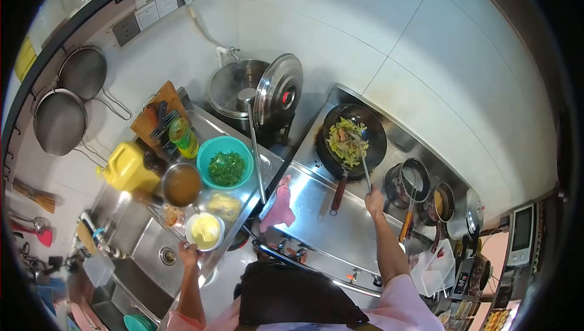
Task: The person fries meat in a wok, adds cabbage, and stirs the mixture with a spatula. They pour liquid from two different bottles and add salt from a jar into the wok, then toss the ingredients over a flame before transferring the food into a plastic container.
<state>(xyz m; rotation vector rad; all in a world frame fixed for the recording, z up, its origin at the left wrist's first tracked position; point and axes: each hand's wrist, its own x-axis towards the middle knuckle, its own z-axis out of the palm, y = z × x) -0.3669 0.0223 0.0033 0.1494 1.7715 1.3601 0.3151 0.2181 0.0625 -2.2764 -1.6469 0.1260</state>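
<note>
My right hand (375, 202) is closed around the handle of a long metal ladle (367, 170), whose head is partly hidden among the food. Yellow-green sliced vegetables with some brownish pieces (347, 142) lie in the black wok (376, 125) on the stove, its wooden handle pointing toward me. My left hand (190, 253) grips the rim of a white bowl (218, 241) holding something pale yellow, at the edge of the sink counter. Close to that bowl are a bag of yellowish food (223, 207), a small dish of reddish bits (171, 215) and a turquoise bowl (248, 159) of chopped greens.
A steaming steel pot (234, 109) with its lid (281, 89) leaning on it stands at the back corner. Two pots (398, 188) are right of the wok. A yellow jug (131, 167), a brown-liquid pot (182, 185) and a pink cloth (280, 206) sit around the counters.
</note>
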